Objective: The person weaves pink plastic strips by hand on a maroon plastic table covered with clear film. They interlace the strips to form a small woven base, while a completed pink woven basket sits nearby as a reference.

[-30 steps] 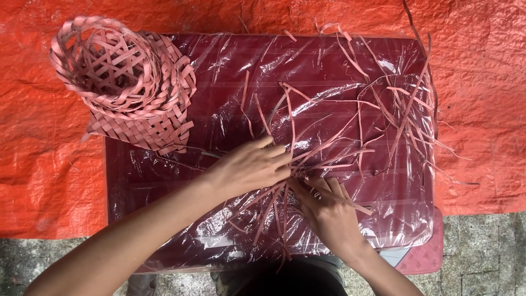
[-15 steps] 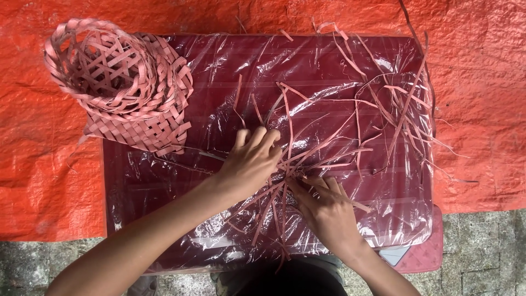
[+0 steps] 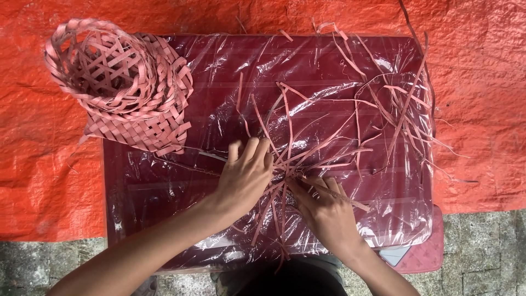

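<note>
Pressed flat with fingers together, the left hand point(image 3: 247, 174) holds down the crossing point(image 3: 285, 171) of the pink strips point(image 3: 307, 153) on the plastic sheet point(image 3: 219, 71) (its fingertips lie just at the left edge of that knot). From this hand the crossing lies directly to the right, touching the fingertips. The right hand point(image 3: 323, 211) comes from below and to the right; its fingers are curled and seem to pinch one strip that runs out toward the lower right, but if the pinch is fully shut I cannot tell, because the fingers hide the strip there. So both hands are at the crossing, the left beside it, the right just under it.

From the crossing the strips go out like rays: some long ones point up and to the right, some short ones down toward the person's body. The long axis of the held strip goes from upper left to lower right.

Further out, more loose strips point(image 3: 400, 104) lie tangled near the right edge of the dark red table point(image 3: 118, 219). At the upper left corner a woven pink basket point(image 3: 118, 82) lies on its side, well apart from both hands. Under everything an orange tarp point(image 3: 482, 82) is spread over grey paving point(image 3: 482, 252)
</note>
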